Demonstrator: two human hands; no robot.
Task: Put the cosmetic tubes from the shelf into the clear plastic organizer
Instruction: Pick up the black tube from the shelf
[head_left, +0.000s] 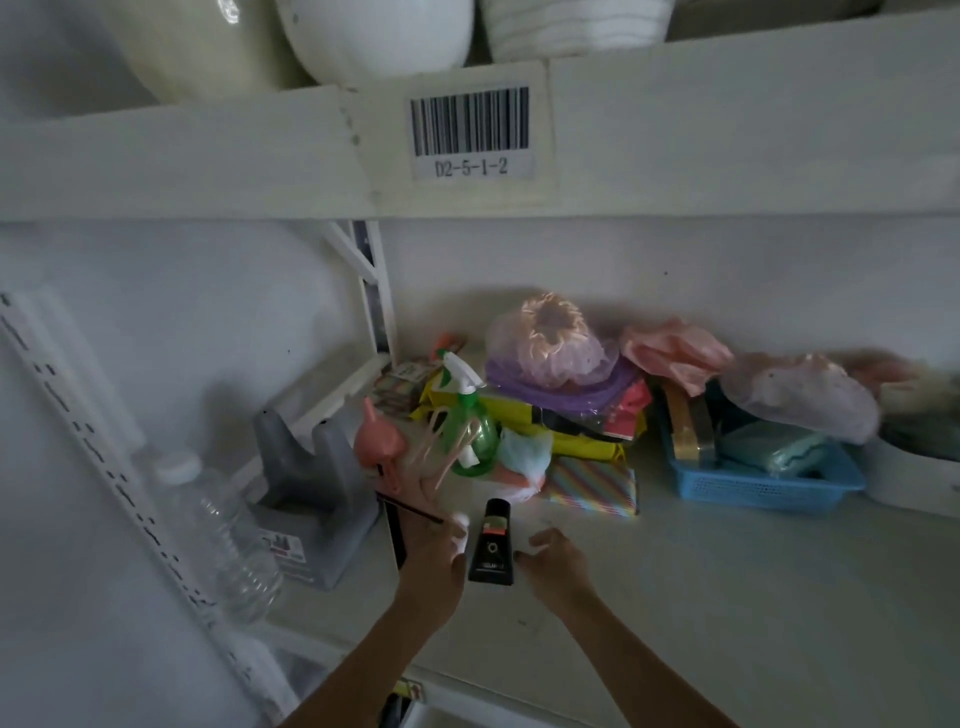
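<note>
Pick-up step: a black squeeze tube with a round cap (491, 545) lies on the white shelf (727, 571) between the left hand (434, 551) and right hand (558, 561), both part-open, empty. Next: grasp it; the clear organizer is not visible.

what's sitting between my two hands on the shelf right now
In the head view, a black cosmetic tube lies between the left hand and right hand.
</note>
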